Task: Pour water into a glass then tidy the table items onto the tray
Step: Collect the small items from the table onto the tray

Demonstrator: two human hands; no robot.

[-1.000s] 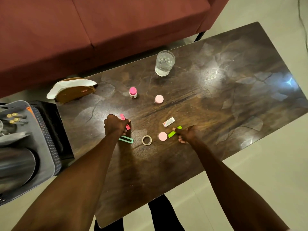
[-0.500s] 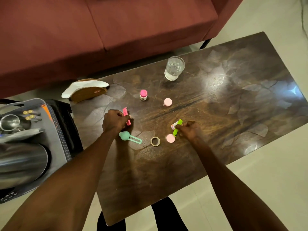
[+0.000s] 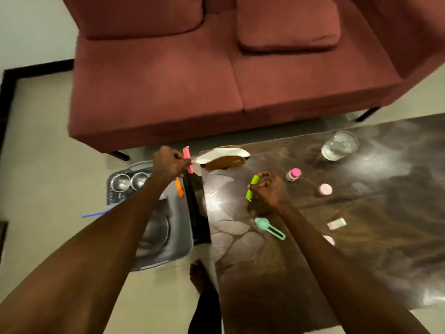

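Risk here sits mostly with the left hand (image 3: 168, 162), which pinches a small pink clip (image 3: 187, 159) between thumb and fingertips at the tray's far right corner, just short of the napkin holder (image 3: 225, 157). The grey tray (image 3: 183, 227) stands beside the left end of the dark table (image 3: 313, 249), and it is already crowded: two small steel bowls (image 3: 131, 180) at its far end, a large steel vessel (image 3: 154, 230) filling its near half, and an orange clip (image 3: 179, 187) near its right rim. If the pink clip is let go where it is now, it could land on the rim or drop into the gap between tray and table; it could also fall into the steel vessel rather than onto the tray floor.

The right hand (image 3: 265, 189) is closed around a lime-green clip (image 3: 251, 188), held above the table to the right of the tray. Carrying it across to the tray means passing close to the napkin holder and crossing the left forearm, so a bump could knock it loose.

Well to the right of the tray, the glass (image 3: 340, 145) already holds water; a careless reach for the pink-capped bottle (image 3: 293, 174) or the pink discs (image 3: 325, 189) nearby could tip it. A mint-green clip (image 3: 269, 227) and a small white packet (image 3: 336, 223) also wait on the table.
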